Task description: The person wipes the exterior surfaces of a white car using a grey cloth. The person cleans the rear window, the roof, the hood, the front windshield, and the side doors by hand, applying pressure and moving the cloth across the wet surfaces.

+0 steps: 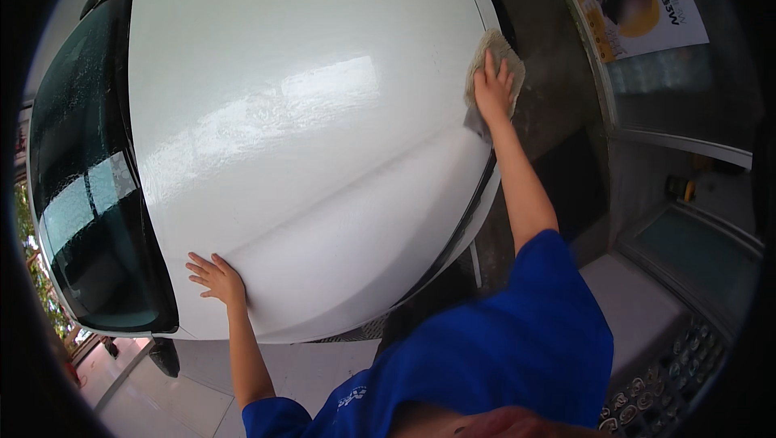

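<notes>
A white car's hood point(315, 153) fills the middle of the view, its surface wet and glossy near the windshield. My left hand point(218, 280) rests on the hood with fingers spread, near the windshield's lower corner, and holds nothing. Out at the front edge of the hood, my right hand point(496, 89) presses flat on a beige fluffy wash mitt or cloth point(492, 44) with a grey lower part. Whether the right hand is inside a strap or only on top cannot be told.
The wet windshield point(91, 195) lies at the left, with a side mirror point(165, 357) below it. Across a dark floor strip at the right stand a glass-fronted frame point(679, 144) and a poster point(642, 7). A patterned dark mat point(661, 377) lies at the lower right.
</notes>
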